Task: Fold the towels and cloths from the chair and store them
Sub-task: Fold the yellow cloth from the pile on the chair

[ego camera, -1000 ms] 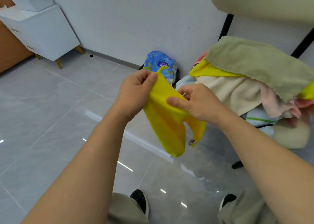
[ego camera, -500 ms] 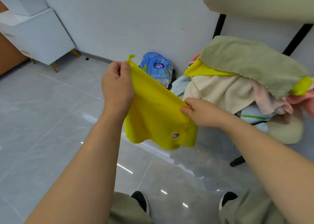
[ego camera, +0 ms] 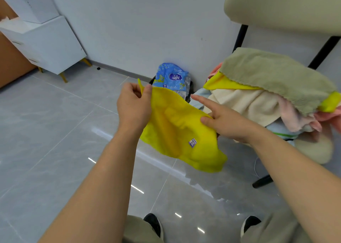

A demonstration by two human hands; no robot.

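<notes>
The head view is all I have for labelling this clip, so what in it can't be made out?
- Yellow cloth: its small label is too small to read.
- Right hand: its grip on the cloth's edge is unclear; the index finger points free.
- Pile on the chair: the green towel covers the cloths below, so no count.
- Blue packet: lower part hidden behind the yellow cloth.
- Left hand pinches a corner.

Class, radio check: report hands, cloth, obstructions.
Left hand pinching bright yellow cloth corner. Right hand gripping its edge, forefinger extended. Cloth hangs unfolded. Nothing obstructing.
</notes>
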